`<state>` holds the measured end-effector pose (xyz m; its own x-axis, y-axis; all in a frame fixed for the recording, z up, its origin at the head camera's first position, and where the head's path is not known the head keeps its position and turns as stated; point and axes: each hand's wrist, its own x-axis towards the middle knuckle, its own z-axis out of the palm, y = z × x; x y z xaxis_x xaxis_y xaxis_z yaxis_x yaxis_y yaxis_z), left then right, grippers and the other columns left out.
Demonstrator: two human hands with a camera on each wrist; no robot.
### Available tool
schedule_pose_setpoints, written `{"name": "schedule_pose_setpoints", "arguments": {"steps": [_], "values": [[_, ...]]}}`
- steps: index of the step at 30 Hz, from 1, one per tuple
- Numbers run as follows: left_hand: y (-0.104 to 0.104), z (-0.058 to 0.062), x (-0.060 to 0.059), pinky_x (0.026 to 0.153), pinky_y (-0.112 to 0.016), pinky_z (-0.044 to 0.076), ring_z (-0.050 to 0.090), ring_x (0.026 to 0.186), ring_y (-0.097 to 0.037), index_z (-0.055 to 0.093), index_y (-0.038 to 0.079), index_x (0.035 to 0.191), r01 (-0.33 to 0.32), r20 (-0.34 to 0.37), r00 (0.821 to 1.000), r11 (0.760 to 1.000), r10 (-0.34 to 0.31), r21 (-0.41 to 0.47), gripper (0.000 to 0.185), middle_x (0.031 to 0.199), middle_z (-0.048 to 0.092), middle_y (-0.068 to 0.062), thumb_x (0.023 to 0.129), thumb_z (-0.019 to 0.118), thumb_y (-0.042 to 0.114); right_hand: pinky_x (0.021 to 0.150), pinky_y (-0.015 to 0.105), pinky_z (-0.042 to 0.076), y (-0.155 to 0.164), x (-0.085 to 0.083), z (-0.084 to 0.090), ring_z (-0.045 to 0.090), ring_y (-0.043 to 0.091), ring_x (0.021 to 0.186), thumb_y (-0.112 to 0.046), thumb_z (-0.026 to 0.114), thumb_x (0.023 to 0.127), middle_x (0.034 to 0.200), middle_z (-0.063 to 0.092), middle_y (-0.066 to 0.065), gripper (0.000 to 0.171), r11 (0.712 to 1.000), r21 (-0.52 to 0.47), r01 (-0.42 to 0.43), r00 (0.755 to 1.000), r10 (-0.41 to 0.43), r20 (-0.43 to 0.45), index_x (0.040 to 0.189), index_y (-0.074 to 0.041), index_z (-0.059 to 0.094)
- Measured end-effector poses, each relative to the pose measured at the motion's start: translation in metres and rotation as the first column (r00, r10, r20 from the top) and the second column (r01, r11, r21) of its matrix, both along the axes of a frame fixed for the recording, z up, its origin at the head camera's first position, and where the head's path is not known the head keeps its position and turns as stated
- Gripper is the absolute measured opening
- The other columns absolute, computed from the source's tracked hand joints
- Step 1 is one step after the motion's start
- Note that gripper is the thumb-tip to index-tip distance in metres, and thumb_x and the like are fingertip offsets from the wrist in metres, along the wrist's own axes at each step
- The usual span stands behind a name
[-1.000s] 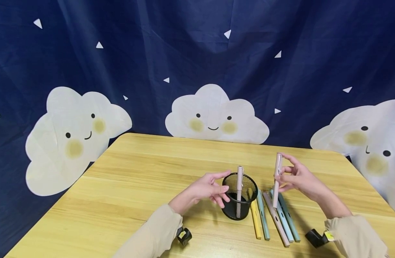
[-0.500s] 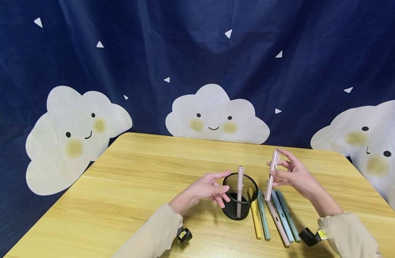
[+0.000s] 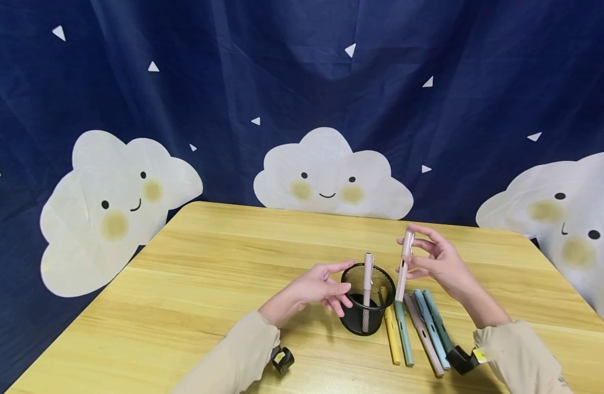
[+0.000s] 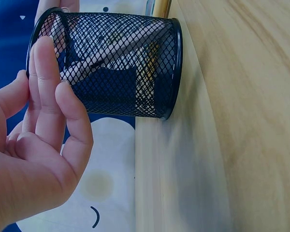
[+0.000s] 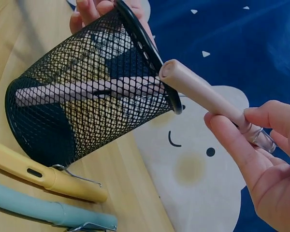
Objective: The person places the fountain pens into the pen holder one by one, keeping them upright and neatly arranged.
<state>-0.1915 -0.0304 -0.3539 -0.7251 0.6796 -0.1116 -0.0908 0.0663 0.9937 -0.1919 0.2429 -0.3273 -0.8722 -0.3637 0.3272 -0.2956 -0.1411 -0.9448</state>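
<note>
A black mesh pen cup point(image 3: 367, 306) stands on the wooden table point(image 3: 208, 273) with one pink pen point(image 3: 367, 273) upright inside it. My left hand point(image 3: 337, 285) is at the cup's left side with straight fingers point(image 4: 46, 82) against the mesh, gripping nothing. My right hand point(image 3: 416, 253) pinches a second pink pen point(image 3: 403, 265) near its top and holds it almost upright just right of the cup's rim. In the right wrist view that pen's point(image 5: 203, 94) lower end is level with the rim of the cup point(image 5: 87, 106).
Several pens lie side by side on the table right of the cup: a yellow one point(image 3: 392, 339), a teal one point(image 3: 403, 336), a pink one point(image 3: 424, 336) and two bluish ones point(image 3: 432, 323). A dark blue cloud-print curtain point(image 3: 302, 98) hangs behind the table.
My right hand has carried the pink pen leftward, from above the row of lying pens to beside the cup's rim. The left hand and the cup have not moved.
</note>
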Motion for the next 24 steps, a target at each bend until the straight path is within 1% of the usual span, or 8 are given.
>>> {"name": "schedule_pose_setpoints", "arguments": {"steps": [2, 5, 8, 13, 17, 21, 24], "values": [[0.0, 0.0, 0.0, 0.046, -0.024, 0.051, 0.062, 0.053, -0.018, 0.026, 0.01, 0.141, -0.001, 0.001, 1.0, 1.0, 0.001, 0.001, 0.058, 0.08, 0.064, -0.023, 0.09, 0.053, 0.009, 0.058, 0.038, 0.054, -0.001, 0.0, 0.001, 0.064, 0.021, 0.073, 0.016, 0.049, 0.083, 0.11, 0.059, 0.003, 0.054, 1.0, -0.008, 0.009, 1.0, -0.009, -0.008, 0.128, -0.013, 0.041], [0.0, 0.0, 0.001, 0.046, -0.024, 0.051, 0.062, 0.053, -0.018, 0.026, 0.01, 0.141, -0.004, 0.004, 1.0, 1.0, 0.004, 0.001, 0.057, 0.08, 0.064, -0.024, 0.09, 0.052, 0.007, 0.058, 0.038, 0.054, -0.004, 0.001, 0.001, 0.065, 0.021, 0.073, 0.017, 0.048, 0.083, 0.11, 0.059, 0.005, 0.054, 0.999, -0.038, 0.016, 1.0, -0.017, -0.026, 0.128, -0.012, 0.041], [0.001, 0.0, 0.001, 0.046, -0.023, 0.05, 0.062, 0.053, -0.018, 0.026, 0.01, 0.141, -0.006, 0.005, 1.0, 1.0, 0.006, -0.001, 0.057, 0.08, 0.064, -0.024, 0.09, 0.052, 0.007, 0.058, 0.037, 0.054, -0.008, 0.001, 0.001, 0.065, 0.023, 0.072, 0.02, 0.046, 0.082, 0.109, 0.06, 0.006, 0.052, 0.994, -0.109, 0.031, 0.998, -0.036, -0.048, 0.126, -0.008, 0.041], [0.001, 0.0, 0.001, 0.046, -0.023, 0.05, 0.062, 0.052, -0.017, 0.025, 0.01, 0.141, -0.002, 0.002, 1.0, 1.0, 0.002, -0.004, 0.058, 0.08, 0.064, -0.023, 0.09, 0.052, 0.007, 0.056, 0.039, 0.054, -0.016, 0.001, -0.003, 0.065, 0.024, 0.069, 0.024, 0.045, 0.08, 0.106, 0.061, 0.011, 0.049, 0.97, -0.233, 0.069, 0.992, -0.093, -0.091, 0.122, 0.002, 0.04], [0.001, 0.0, 0.0, 0.046, -0.023, 0.05, 0.062, 0.053, -0.017, 0.025, 0.01, 0.141, 0.003, 0.001, 1.0, 1.0, -0.003, -0.003, 0.057, 0.08, 0.064, -0.023, 0.091, 0.051, 0.006, 0.054, 0.038, 0.054, -0.02, 0.001, -0.005, 0.065, 0.025, 0.07, 0.024, 0.045, 0.08, 0.105, 0.061, 0.012, 0.047, 0.966, -0.24, 0.092, 0.984, -0.125, -0.128, 0.12, 0.002, 0.042], [0.001, 0.0, -0.001, 0.045, -0.022, 0.05, 0.062, 0.052, -0.017, 0.025, 0.009, 0.141, 0.004, 0.005, 1.0, 1.0, -0.004, 0.001, 0.056, 0.08, 0.064, -0.024, 0.091, 0.05, 0.005, 0.053, 0.034, 0.054, -0.025, 0.002, -0.008, 0.065, 0.022, 0.073, 0.023, 0.045, 0.08, 0.104, 0.062, 0.013, 0.044, 0.97, -0.214, 0.113, 0.976, -0.148, -0.16, 0.12, 0.004, 0.041], [0.001, 0.0, -0.001, 0.045, -0.022, 0.049, 0.062, 0.052, -0.016, 0.024, 0.009, 0.141, 0.005, 0.007, 1.0, 1.0, -0.005, 0.0, 0.056, 0.08, 0.064, -0.023, 0.091, 0.05, 0.005, 0.053, 0.032, 0.054, -0.027, 0.003, -0.01, 0.065, 0.021, 0.075, 0.021, 0.047, 0.081, 0.103, 0.062, 0.012, 0.041, 0.975, -0.188, 0.115, 0.97, -0.151, -0.191, 0.119, 0.006, 0.041]]}}
